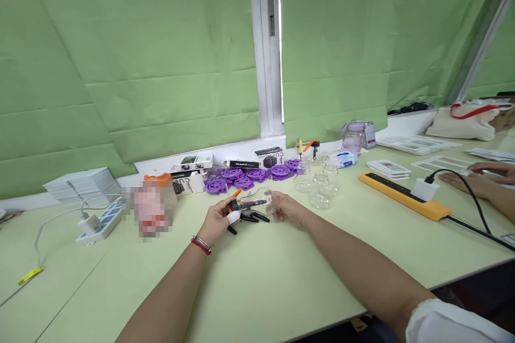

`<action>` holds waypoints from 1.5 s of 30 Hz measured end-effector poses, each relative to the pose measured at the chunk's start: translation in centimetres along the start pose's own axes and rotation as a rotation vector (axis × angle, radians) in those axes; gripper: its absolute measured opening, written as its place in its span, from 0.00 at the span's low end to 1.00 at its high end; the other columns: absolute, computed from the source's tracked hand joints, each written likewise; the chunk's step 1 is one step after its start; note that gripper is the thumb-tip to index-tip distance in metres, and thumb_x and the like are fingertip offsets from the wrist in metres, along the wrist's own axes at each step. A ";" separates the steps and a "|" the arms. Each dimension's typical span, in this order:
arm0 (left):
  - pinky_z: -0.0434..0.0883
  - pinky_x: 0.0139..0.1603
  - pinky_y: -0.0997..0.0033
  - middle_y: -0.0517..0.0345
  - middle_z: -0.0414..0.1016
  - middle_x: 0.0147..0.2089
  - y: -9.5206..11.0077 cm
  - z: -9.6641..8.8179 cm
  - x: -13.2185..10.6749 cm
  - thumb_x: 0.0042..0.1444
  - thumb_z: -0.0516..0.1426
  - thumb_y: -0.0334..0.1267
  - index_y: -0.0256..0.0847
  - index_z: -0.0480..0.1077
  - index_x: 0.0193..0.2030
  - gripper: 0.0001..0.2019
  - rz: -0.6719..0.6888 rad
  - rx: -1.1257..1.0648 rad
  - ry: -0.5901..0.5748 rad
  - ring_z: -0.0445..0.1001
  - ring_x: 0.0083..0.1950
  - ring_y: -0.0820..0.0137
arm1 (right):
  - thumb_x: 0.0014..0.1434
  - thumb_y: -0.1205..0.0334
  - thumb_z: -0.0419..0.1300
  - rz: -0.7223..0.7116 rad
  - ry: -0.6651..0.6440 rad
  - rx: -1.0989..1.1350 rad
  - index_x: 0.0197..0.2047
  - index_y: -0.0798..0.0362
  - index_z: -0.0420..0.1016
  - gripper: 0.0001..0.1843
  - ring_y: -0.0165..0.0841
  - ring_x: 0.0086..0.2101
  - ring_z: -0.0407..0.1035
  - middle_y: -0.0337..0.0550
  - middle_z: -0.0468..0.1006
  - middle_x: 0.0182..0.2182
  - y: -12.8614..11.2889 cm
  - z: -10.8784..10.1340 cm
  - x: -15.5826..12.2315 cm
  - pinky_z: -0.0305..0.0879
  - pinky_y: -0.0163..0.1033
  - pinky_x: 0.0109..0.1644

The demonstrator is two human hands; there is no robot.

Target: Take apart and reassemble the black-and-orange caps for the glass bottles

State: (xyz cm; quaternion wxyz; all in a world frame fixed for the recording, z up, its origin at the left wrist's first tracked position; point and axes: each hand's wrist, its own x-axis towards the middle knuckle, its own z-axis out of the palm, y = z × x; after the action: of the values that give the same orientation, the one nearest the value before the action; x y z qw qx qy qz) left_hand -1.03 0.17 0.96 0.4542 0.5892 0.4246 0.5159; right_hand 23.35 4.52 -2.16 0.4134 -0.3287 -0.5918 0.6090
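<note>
My left hand (217, 217), with a white wrap at the thumb, is closed round a black-and-orange fitting (234, 205). A dark stem from that fitting points right, towards a clear, rounded container (263, 195). The fingers of my right hand (284, 207) pinch the clear container from its right side. Whether the stem lies inside the container or in front of it, I cannot tell. Just below the hands, several black slim pieces (249, 218) lie on the table. Clear glass vessels (319, 201) stand in a group to the right.
Purple wheel-patterned parts (245, 179) are heaped behind my hands, beside printed boxes (189, 182). A white power strip (100, 225) and a pixelated pink item (151, 209) lie left. An orange power strip (406, 195) lies right, near another person's hands (466, 182).
</note>
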 end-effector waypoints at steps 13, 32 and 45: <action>0.75 0.37 0.64 0.56 0.74 0.39 -0.4 -0.3 0.1 0.36 0.68 0.39 0.36 0.73 0.50 0.29 -0.006 -0.064 -0.006 0.72 0.38 0.67 | 0.54 0.45 0.61 -0.029 -0.042 0.043 0.65 0.43 0.55 0.38 0.29 0.29 0.72 0.47 0.72 0.45 -0.5 0.1 -0.1 0.62 0.31 0.24; 0.76 0.39 0.61 0.55 0.74 0.41 -0.8 -0.4 0.3 0.34 0.69 0.39 0.35 0.73 0.50 0.31 -0.026 -0.085 0.013 0.72 0.37 0.68 | 0.56 0.42 0.57 0.010 -0.012 0.064 0.59 0.50 0.62 0.32 0.26 0.22 0.68 0.43 0.75 0.33 0.1 0.0 0.3 0.58 0.30 0.21; 0.75 0.39 0.60 0.55 0.75 0.39 -0.8 -0.8 0.5 0.35 0.69 0.41 0.35 0.73 0.50 0.31 -0.019 -0.074 0.011 0.73 0.37 0.67 | 0.52 0.52 0.65 -0.039 -0.080 0.045 0.66 0.37 0.50 0.42 0.28 0.32 0.72 0.49 0.64 0.58 -0.6 0.1 -0.3 0.62 0.30 0.25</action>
State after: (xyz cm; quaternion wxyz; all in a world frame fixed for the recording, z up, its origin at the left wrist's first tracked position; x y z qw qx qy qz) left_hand -1.85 0.92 0.31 0.4781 0.5653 0.4134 0.5301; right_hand 23.50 4.16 -1.57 0.4084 -0.2829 -0.6004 0.6267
